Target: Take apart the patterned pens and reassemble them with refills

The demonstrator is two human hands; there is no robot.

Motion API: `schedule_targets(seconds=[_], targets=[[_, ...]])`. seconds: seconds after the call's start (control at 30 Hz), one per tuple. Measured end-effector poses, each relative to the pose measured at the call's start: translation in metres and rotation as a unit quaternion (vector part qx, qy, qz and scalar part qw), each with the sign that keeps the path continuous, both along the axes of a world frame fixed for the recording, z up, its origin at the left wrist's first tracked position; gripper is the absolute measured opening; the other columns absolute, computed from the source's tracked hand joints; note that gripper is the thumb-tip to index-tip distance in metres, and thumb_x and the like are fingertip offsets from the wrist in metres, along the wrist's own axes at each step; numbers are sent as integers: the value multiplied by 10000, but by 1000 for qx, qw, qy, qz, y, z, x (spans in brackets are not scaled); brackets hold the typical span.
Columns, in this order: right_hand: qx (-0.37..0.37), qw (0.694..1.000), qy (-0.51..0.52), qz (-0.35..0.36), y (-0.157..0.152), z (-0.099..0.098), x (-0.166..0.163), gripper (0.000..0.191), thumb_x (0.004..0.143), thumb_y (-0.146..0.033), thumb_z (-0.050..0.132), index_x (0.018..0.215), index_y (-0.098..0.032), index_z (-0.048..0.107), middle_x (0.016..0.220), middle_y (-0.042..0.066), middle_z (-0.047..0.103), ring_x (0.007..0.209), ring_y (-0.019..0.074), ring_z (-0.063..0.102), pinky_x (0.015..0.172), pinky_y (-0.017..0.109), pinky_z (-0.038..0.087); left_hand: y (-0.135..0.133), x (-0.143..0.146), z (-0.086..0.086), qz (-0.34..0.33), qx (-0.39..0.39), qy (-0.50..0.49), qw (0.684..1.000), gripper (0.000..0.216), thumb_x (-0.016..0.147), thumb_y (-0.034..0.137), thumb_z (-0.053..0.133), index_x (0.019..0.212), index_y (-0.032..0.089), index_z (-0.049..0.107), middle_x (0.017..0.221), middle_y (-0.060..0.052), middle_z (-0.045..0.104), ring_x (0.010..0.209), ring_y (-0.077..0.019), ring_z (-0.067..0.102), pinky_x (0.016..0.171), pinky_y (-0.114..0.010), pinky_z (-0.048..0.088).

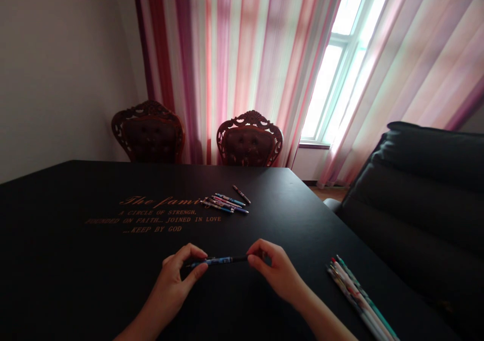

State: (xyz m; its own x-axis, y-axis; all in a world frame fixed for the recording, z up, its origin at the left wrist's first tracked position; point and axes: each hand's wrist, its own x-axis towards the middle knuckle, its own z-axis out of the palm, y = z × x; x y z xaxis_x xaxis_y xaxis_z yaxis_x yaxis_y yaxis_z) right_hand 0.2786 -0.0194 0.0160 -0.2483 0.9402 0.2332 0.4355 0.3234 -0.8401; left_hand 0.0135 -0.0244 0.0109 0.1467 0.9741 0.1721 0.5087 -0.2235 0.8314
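Note:
A blue patterned pen (220,261) is held level above the near part of the black table. My left hand (180,270) pinches its left part between thumb and fingers. At the other end, the dark tip section is gripped by the thumb and fingertips of my right hand (273,266). Beyond my hands lies a loose pile of several pens (227,203), with a single dark pen (241,193) just behind it. To the right of my right hand, several longer pens (355,291) lie side by side near the table's right edge.
The black table (75,275) carries gold lettering (151,220) at its left middle. Two carved chairs (151,134) stand along its far side. A black padded armchair (427,205) is close on the right. Striped curtains (242,53) and a window (333,78) are behind.

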Motion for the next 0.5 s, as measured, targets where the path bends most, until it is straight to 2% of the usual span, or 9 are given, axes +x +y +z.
schedule_targets(seconds=[0.13, 0.23, 0.37, 0.5], targets=[[-9, 1000, -13, 7, 0, -5, -5, 429, 969, -427, 442, 657, -172, 591, 632, 8, 616, 612, 132, 556, 600, 241, 397, -5, 2, 4, 2, 14, 30, 999, 169, 825, 412, 634, 889, 257, 651, 924, -31, 684, 972, -287, 600, 932, -445, 404], [-26, 999, -23, 17, 0, -7, -6, 537, 993, -463, 361, 591, -173, 569, 547, 0, 579, 543, 118, 528, 581, 239, 388, -7, 1, 5, 8, 21, 39, 999, 171, 822, 418, 638, 895, 264, 653, 925, -28, 685, 979, -290, 594, 940, -457, 395], [-10, 1000, -12, 24, -2, -3, -6, 438, 968, -477, 437, 705, -170, 607, 612, 1, 621, 589, 124, 543, 613, 239, 399, -5, 1, 3, 7, 14, 11, 1000, 179, 817, 417, 648, 891, 254, 645, 923, -35, 679, 978, -285, 599, 932, -436, 406], [5, 1000, 8, 9, -2, 0, -5, 384, 951, -472, 483, 743, -173, 607, 680, 10, 640, 643, 134, 539, 629, 245, 395, -2, 1, 5, 13, -12, -75, 997, 267, 783, 452, 685, 944, 242, 648, 911, -32, 679, 968, -270, 616, 887, -371, 442]])
